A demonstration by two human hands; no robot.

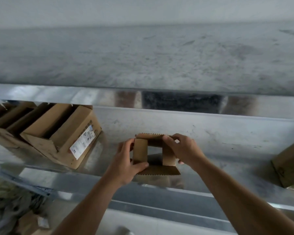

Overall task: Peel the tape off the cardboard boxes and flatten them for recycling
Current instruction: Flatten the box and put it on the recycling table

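Right of the labelled box [61, 131], the left hand [124, 163] curls round the small box [140, 150]'s left wall, thumb on its flap, and the right hand [183, 150] pinches the far right corner, at the metal shelf [227, 133]'s front edge. The box's mouth faces up with its flaps spread, and it looks nearly square, so no long axis shows. Flattening seems to be the step in hand, and the next move calls for squeezing opposite corners together.

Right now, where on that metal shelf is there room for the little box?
Most bare shelf lies between the small box, gripped by left hand and right hand, and the right-edge box. A narrower gap separates it from the labelled box; the left end is crowded.
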